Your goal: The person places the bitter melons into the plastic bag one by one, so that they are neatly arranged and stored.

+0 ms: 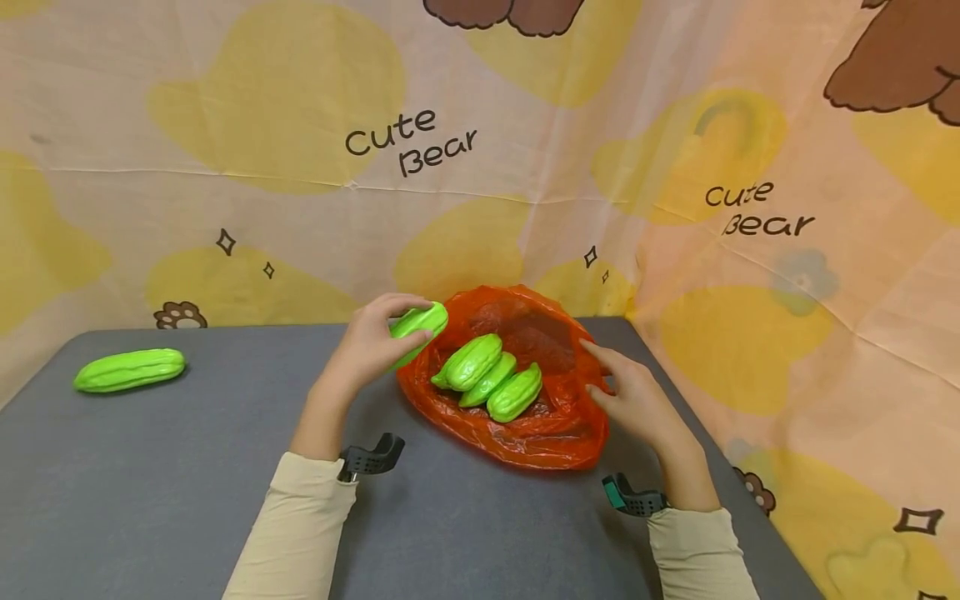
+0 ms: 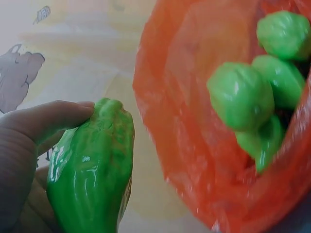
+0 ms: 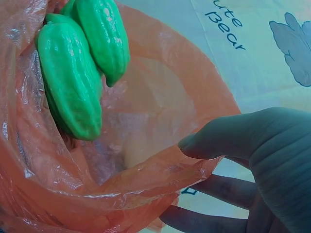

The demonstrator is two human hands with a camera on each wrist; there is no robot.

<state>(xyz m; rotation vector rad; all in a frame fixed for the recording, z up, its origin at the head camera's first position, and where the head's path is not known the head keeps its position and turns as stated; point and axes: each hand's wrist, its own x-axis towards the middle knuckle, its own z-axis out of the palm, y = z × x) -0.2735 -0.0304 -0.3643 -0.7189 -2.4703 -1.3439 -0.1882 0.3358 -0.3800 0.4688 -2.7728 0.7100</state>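
Observation:
My left hand grips a glossy green bitter melon between thumb and fingers. It holds the melon at the left rim of a red plastic bag, as the left wrist view shows beside the bag's edge. Inside the wide-mouthed bag lie three more bitter melons, heaped together. At the bag's right side my right hand pinches the rim, with the thumb on the inner side and the fingers outside. Another bitter melon rests alone on the far left of the table.
A grey table carries everything. Behind it hangs a cloth printed with "Cute Bear", and a similar cloth runs along the right edge. Each wrist wears a dark strap mount.

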